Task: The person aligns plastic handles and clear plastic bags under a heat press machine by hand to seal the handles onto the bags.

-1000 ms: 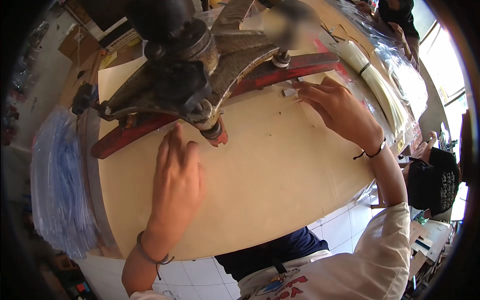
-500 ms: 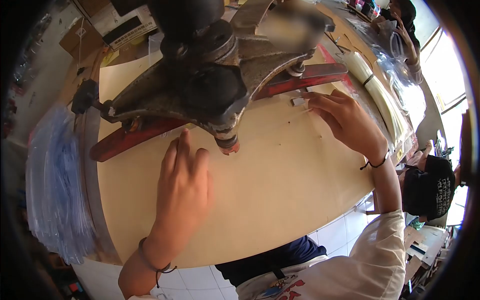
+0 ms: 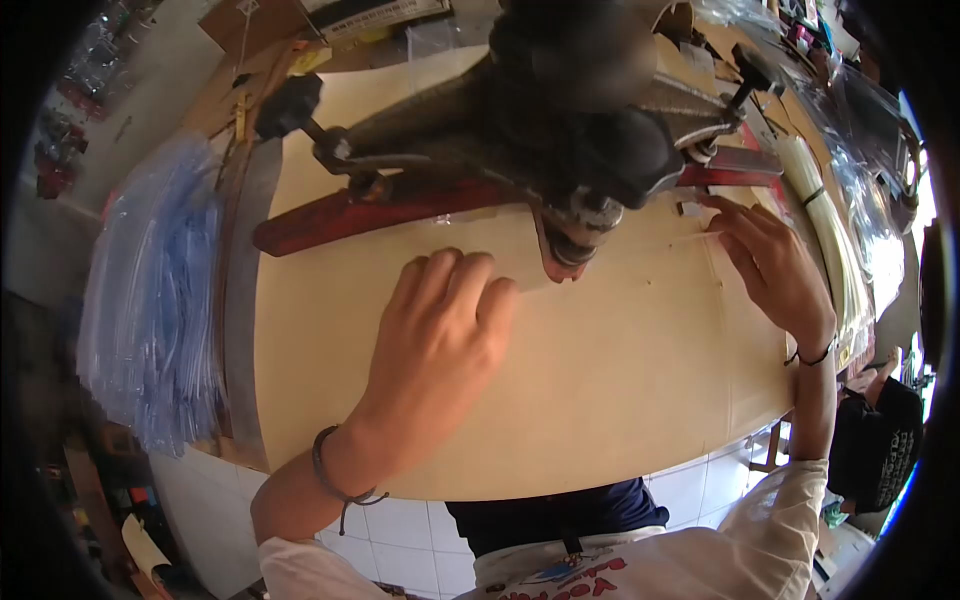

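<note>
My left hand (image 3: 440, 315) is over the cream board (image 3: 600, 400), its fingers bent downward and the fingertips hidden. Just above it runs a red bar (image 3: 350, 222) under a dark cast-metal machine head (image 3: 590, 150). My right hand (image 3: 775, 265) is at the right of the board, thumb and fingers pinched at the edge of a thin clear plastic sheet (image 3: 660, 240). The sheet is barely visible against the board, stretching left below the machine head. Beside the right fingertips lies a small metal block (image 3: 690, 208).
A thick stack of clear plastic sleeves (image 3: 155, 300) lies along the left edge. Right of the board are a bundle of pale strips (image 3: 825, 220) and loose clear plastic (image 3: 875, 200). Cardboard boxes (image 3: 255, 30) stand behind. A person in a black shirt (image 3: 880, 440) is at the far right.
The view has shifted, so the machine appears further right and higher. My left hand's fingers have bent, drawing back from the red bar. My right hand stays beside the metal block.
</note>
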A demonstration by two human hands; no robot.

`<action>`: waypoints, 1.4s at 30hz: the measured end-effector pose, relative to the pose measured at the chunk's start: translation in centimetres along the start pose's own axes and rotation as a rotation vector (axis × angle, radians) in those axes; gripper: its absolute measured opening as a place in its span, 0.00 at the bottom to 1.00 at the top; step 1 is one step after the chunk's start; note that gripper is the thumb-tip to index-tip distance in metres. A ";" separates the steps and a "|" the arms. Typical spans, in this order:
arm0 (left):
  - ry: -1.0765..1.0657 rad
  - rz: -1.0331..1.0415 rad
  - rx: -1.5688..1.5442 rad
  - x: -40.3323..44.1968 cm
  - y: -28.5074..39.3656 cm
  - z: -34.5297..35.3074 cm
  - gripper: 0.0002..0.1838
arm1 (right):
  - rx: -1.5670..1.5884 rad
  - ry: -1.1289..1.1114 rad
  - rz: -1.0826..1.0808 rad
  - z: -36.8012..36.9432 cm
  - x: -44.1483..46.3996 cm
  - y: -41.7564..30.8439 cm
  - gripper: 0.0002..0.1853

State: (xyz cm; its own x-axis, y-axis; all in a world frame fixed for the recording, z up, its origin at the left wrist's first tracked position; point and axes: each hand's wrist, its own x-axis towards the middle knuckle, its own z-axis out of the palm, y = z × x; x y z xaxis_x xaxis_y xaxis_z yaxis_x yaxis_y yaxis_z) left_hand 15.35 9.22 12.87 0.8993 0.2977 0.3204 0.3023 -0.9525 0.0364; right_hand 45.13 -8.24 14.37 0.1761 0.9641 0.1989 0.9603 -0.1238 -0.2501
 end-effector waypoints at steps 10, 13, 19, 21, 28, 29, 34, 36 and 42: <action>0.056 0.147 -0.084 0.5 0.2 0.2 0.11 | -0.056 0.032 -0.105 0.0 -1.3 1.2 0.11; 0.025 0.136 -0.072 0.5 0.3 0.1 0.12 | -0.105 0.026 -0.147 -0.5 -1.5 1.0 0.12; 0.090 0.160 -0.114 0.6 -0.1 0.0 0.14 | -0.070 0.028 -0.186 -0.9 -1.4 1.0 0.08; 0.099 0.132 -0.156 0.7 0.0 -0.1 0.14 | -0.042 0.118 -0.213 -0.2 -1.3 1.2 0.07; 0.137 0.157 -0.233 0.2 -0.7 0.5 0.12 | -0.003 0.154 -0.245 0.9 -0.6 1.5 0.06; 0.183 0.188 -0.210 0.2 -1.0 1.0 0.12 | 0.008 0.155 -0.220 0.7 -0.5 1.2 0.06; 0.328 0.284 -0.116 1.2 -2.1 2.6 0.12 | 0.052 0.186 -0.234 1.4 -0.4 0.2 0.10; 0.316 0.260 -0.075 1.5 -2.4 3.2 0.11 | 0.054 0.158 -0.241 1.8 -0.4 0.2 0.12; 0.310 0.346 0.063 1.8 -3.3 4.2 0.08 | 0.037 0.164 -0.322 1.8 -0.2 -0.1 0.11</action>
State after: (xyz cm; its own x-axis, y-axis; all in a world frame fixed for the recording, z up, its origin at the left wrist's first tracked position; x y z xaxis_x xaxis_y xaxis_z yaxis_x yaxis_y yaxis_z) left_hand 17.25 13.20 9.39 0.8169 -0.0794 0.5713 0.0281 -0.9838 -0.1769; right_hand 44.62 -8.00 12.65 -0.0991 0.9012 0.4219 0.9641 0.1919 -0.1833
